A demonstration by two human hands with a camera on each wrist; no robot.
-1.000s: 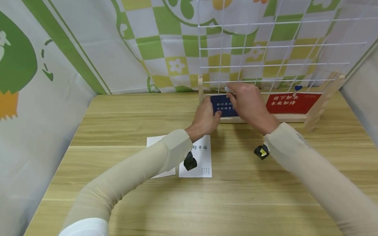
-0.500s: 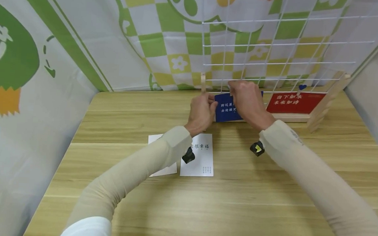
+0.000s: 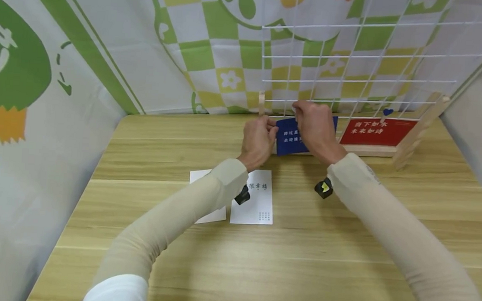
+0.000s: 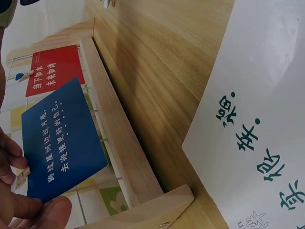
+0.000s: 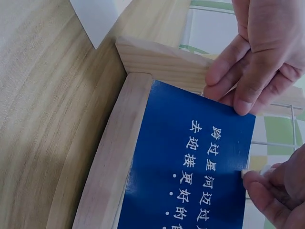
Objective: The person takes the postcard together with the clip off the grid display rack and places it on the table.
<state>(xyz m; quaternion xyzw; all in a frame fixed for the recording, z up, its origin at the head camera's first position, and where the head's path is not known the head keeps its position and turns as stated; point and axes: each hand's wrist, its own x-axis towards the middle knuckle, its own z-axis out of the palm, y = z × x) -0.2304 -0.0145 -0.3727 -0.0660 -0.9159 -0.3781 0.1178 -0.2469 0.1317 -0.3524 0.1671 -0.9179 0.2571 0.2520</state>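
Observation:
A blue card (image 3: 288,143) with white writing leans tilted in front of the white wire grid (image 3: 303,82), just above the wooden rail (image 5: 109,143). My left hand (image 3: 259,138) pinches the upper left corner of this card between thumb and fingers. At its top edge, my right hand (image 3: 318,127) pinches a small wooden clothespin (image 4: 22,177), mostly covered by the fingertips. Whether the pin also grips the wire cannot be told. To the right, a red card (image 3: 374,132) hangs on the grid from a clothespin with a blue heart (image 3: 387,112).
Two white cards lie on the wooden table (image 3: 300,264); the right one (image 3: 258,204) bears dark writing, and my left forearm partly covers the other (image 3: 214,215). Wooden end pieces, including the right one (image 3: 422,129), hold the grid upright. A checkered cloth (image 3: 218,52) hangs behind.
My left thumb has left the front of the blue card, and the hand now holds its corner. The card has tilted, showing more of its face. My right hand stays at its top edge.

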